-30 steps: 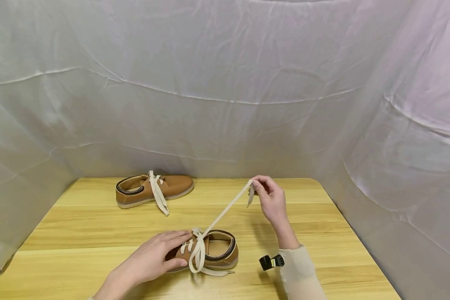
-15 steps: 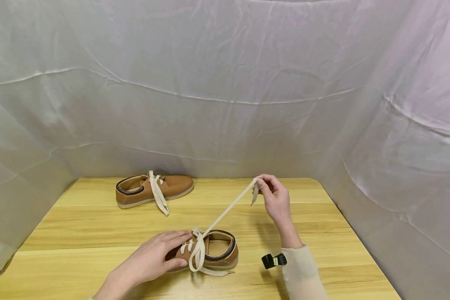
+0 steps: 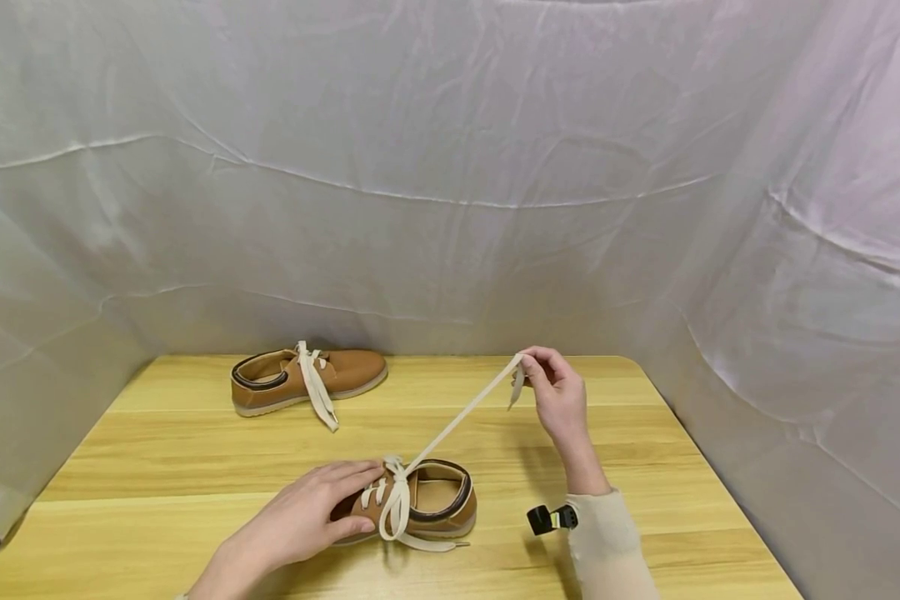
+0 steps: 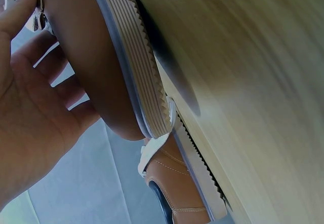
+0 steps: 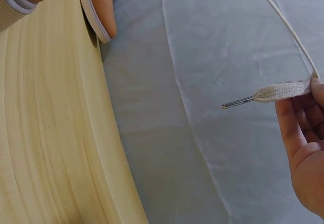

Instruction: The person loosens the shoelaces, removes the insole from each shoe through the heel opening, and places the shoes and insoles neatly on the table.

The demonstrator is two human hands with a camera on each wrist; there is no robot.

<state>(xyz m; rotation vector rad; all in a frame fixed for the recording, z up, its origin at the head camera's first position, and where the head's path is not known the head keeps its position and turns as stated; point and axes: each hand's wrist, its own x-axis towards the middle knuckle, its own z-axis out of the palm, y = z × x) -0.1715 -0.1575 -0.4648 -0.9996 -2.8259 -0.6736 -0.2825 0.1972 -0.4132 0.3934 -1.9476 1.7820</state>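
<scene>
Near brown shoe [image 3: 432, 497] sits on the wood-grain surface [image 3: 195, 458], left hand [image 3: 303, 512] gripping its toe end, thumb on one side, fingers on the other. Right hand [image 3: 562, 408] raised, thumb and fingers pinching a white lace [image 3: 462, 417], taut from the shoe's knot, tip dangling. A loop droops beside the opening. Far shoe [image 3: 354, 372] stands behind, laces over its side.

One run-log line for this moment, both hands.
left hand: grips near shoe | right hand: pinches its raised lace | far shoe: on table, untouched
</scene>
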